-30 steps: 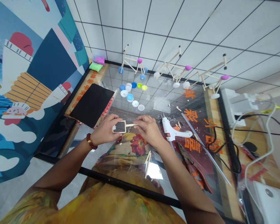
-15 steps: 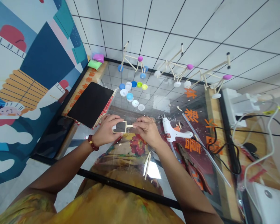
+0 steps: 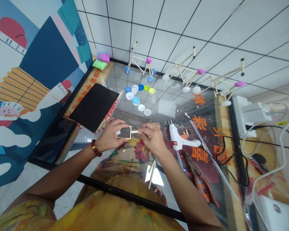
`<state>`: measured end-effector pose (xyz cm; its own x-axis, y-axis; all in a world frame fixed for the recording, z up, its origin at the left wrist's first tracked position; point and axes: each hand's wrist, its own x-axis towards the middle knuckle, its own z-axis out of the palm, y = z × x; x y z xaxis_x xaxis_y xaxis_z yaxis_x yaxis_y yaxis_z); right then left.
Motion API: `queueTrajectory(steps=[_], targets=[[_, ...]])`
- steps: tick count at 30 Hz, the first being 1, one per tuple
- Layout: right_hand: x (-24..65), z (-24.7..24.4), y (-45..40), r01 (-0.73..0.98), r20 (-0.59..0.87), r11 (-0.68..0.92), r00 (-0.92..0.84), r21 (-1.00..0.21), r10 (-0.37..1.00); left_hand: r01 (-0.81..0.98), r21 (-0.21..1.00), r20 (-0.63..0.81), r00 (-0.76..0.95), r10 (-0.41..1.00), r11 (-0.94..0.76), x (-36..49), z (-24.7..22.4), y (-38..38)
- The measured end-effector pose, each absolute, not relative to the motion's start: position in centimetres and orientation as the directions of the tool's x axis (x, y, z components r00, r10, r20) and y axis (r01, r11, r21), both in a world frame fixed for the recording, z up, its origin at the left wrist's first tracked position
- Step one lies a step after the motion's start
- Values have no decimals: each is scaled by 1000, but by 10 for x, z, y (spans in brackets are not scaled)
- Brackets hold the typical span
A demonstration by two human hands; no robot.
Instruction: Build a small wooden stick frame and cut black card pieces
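My left hand, with a beaded bracelet at the wrist, grips a small dark rectangle edged with pale wooden sticks between thumb and fingers. From the right, my right hand pinches a short wooden stick, whose left end meets the rectangle's right edge; whether it is fixed there I cannot tell. Both hands are over the glass tabletop. Right of my right hand lies a white glue gun. Two loose wooden sticks rest nearer my body.
Black sheets lie on the left. Several bottle caps are grouped behind my hands. Along the far edge stand three stick models with cap wheels. Pliers, a clear glue stick and cables are on the right.
The camera view has shifted slightly, so the far objects appear a little further right. Both hands keep the same hold on the rectangle and the stick.
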<state>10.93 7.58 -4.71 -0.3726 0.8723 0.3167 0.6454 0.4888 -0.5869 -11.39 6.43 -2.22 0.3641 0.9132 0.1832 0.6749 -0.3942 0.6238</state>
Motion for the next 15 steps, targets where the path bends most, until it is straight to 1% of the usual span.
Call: queueTrajectory(steps=[6, 10, 13, 15], targets=[[108, -47, 74, 652, 307, 489, -382, -579, 872, 676, 617, 187, 372, 909, -403, -114, -21, 63], [111, -39, 74, 684, 303, 501, -398, -530, 866, 710, 581, 144, 390, 910, -397, -115, -20, 61], [119, -23, 76, 710, 331, 478, -349, -518, 877, 727, 554, 134, 403, 905, -406, -118, -19, 61], [128, -7, 77, 721, 374, 462, -295, -517, 879, 724, 555, 137, 407, 903, -410, -121, -16, 63]])
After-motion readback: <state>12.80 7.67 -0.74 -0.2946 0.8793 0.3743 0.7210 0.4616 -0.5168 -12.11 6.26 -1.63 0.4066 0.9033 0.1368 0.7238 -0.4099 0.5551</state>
